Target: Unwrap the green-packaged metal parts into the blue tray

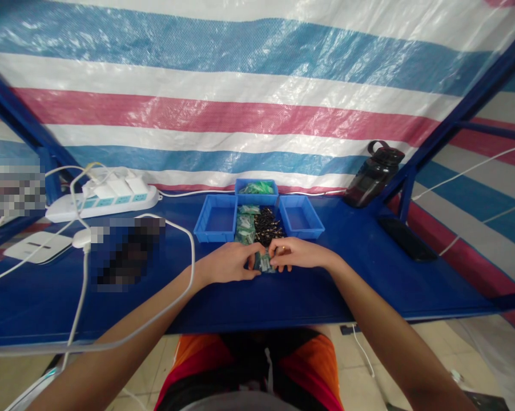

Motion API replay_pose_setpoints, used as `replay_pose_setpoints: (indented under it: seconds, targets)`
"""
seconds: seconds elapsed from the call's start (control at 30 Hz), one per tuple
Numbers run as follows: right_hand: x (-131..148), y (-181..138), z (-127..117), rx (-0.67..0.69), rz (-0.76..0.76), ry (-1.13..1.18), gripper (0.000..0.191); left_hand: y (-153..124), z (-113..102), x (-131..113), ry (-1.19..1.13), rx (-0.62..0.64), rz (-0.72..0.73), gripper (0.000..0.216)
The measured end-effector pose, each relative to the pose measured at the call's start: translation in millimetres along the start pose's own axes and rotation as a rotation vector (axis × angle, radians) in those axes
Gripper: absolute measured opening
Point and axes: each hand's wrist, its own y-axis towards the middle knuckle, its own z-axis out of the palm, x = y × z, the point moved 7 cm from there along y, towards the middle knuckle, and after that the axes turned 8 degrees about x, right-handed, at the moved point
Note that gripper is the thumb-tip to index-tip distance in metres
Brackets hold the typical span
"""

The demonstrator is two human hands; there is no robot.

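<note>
Between my hands, near the front of the blue table, is a small greenish plastic bag (265,263) with pale marks on it. My left hand (229,264) pinches the bag's left side between thumb and fingers. My right hand (298,253), wearing a ring, has its fingers closed at the bag's right edge. Just beyond them lies a pile of small black pieces with metallic parts (268,225), too small to name. Several similar green bags (246,227) are stacked left of that pile.
Blue trays flank the pile at left (200,228) and right (318,228); a third tray (237,188) behind holds green bags. A power strip (144,202) and loose white cable (193,251) lie left. A dark bottle (371,177) and black phone-like slab (407,238) are right.
</note>
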Motion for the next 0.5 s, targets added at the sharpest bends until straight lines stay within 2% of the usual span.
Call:
replay_pose_setpoints:
  seconds: [0.5]
  targets:
    - [7.5, -1.1, -13.7, -0.159, -0.076, -0.014, 0.029, -1.6, -9.0, -2.1, -0.043, -0.115, 0.029, 0.031]
